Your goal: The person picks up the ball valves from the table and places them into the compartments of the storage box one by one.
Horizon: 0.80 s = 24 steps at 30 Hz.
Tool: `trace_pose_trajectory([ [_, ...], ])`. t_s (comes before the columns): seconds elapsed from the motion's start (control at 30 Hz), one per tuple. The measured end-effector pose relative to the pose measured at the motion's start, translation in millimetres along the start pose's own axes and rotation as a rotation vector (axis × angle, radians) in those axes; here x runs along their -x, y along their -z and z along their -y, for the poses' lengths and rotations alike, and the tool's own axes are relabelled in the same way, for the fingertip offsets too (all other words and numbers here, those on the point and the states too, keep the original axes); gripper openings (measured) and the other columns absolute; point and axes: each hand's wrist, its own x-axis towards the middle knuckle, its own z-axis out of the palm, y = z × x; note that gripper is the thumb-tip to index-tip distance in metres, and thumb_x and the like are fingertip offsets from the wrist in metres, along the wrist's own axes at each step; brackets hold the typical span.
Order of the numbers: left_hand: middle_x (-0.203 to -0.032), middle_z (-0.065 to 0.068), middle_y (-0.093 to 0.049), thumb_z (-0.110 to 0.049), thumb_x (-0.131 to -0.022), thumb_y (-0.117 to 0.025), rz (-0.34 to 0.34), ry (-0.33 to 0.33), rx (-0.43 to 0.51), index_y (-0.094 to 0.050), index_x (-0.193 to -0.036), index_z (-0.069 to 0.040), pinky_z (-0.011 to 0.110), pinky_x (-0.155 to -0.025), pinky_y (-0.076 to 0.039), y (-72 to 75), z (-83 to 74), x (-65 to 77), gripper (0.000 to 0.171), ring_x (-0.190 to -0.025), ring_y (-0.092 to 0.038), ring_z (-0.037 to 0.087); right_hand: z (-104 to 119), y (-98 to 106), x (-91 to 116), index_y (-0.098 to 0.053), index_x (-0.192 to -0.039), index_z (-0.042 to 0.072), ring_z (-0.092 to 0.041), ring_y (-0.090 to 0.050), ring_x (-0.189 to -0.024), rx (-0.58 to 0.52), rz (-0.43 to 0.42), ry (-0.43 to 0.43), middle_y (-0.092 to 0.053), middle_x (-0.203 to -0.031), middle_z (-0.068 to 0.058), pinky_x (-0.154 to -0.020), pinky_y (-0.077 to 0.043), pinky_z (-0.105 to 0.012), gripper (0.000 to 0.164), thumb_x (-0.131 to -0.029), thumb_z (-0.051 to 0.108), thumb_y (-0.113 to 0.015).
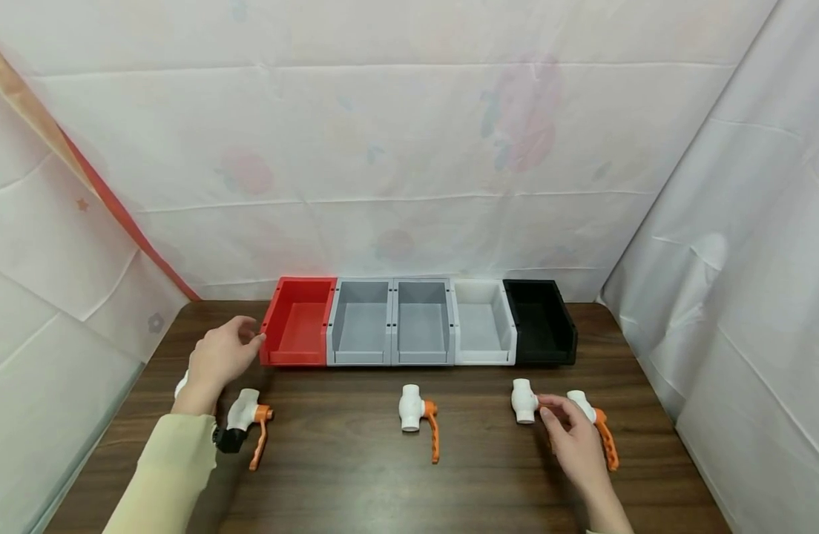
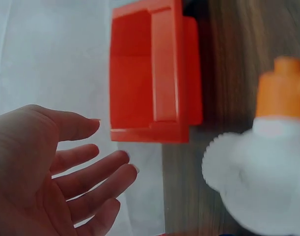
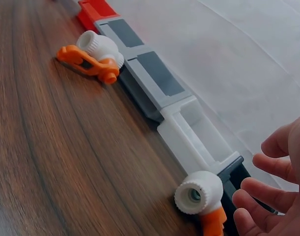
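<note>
Loosely bent fingers of my left hand hover at the left side of the red bin, holding nothing. Below that wrist lies a white ball valve with an orange lever handle. A bit of another white piece peeks out from behind the wrist. My right hand reaches beside a second white valve, fingertips right at its handle side; the hand hides most of that handle. In the right wrist view, the fingers are spread next to this valve and its orange handle.
Two grey bins, a white bin and a black bin continue the row from the red one. Another valve lies mid-table, and one more beside my right hand. White curtains surround the wooden table.
</note>
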Motion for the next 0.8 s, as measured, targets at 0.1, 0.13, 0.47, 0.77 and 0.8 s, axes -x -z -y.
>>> trace_pose_trajectory([
  [0.1,-0.102,0.018,-0.066,-0.036,-0.089,-0.058,0.045,-0.011,-0.026,-0.053,-0.124,-0.005,0.045,-0.055,-0.047,0.5,0.6,-4.7,0.046,-0.076,-0.061,0.031,-0.6,3.0,0.2,-0.063,-0.112,0.016,-0.006,-0.055,-0.086,0.020,-0.013,0.005,-0.063,-0.105,0.001,-0.067,-0.045,-0.022,0.021,-0.094,0.024,-0.056],
  [0.13,-0.100,0.018,-0.066,-0.035,-0.089,-0.058,0.056,-0.017,-0.031,-0.053,-0.123,-0.005,0.044,-0.054,-0.047,0.4,0.1,-6.3,0.046,-0.073,-0.061,0.030,-0.9,3.7,0.3,-0.063,-0.112,0.015,-0.005,-0.054,-0.090,0.023,-0.020,0.005,-0.063,-0.107,0.000,-0.070,-0.043,-0.021,0.021,-0.094,0.023,-0.056],
  [0.47,-0.093,0.017,-0.066,-0.029,-0.085,-0.065,0.091,-0.024,-0.069,-0.054,-0.121,-0.005,0.035,-0.047,-0.046,-3.3,-1.5,-16.2,0.045,-0.062,-0.058,0.022,-2.5,5.5,-1.1,-0.063,-0.112,0.011,-0.003,-0.052,-0.093,-0.020,-0.034,0.013,-0.062,-0.108,-0.004,-0.070,-0.044,-0.020,0.022,-0.094,0.022,-0.056],
  [0.77,-0.087,0.022,-0.064,-0.019,-0.076,-0.075,0.001,-0.087,-0.173,-0.051,-0.117,-0.004,0.044,-0.048,-0.048,-16.9,-6.5,-20.8,0.049,-0.060,-0.057,0.029,-6.0,15.3,-3.5,-0.065,-0.110,0.010,-0.008,-0.056,-0.096,0.069,-0.108,0.047,-0.062,-0.110,-0.004,-0.073,-0.042,-0.010,0.019,-0.093,0.018,-0.058],
  [0.8,-0.087,0.023,-0.064,-0.018,-0.076,-0.075,-0.001,-0.086,-0.177,-0.050,-0.116,-0.004,0.044,-0.048,-0.048,-17.7,-7.1,-21.2,0.050,-0.060,-0.057,0.029,-6.2,16.9,-4.3,-0.065,-0.109,0.010,-0.006,-0.055,-0.094,0.074,-0.125,0.054,-0.062,-0.110,-0.004,-0.074,-0.041,-0.009,0.019,-0.092,0.016,-0.059],
])
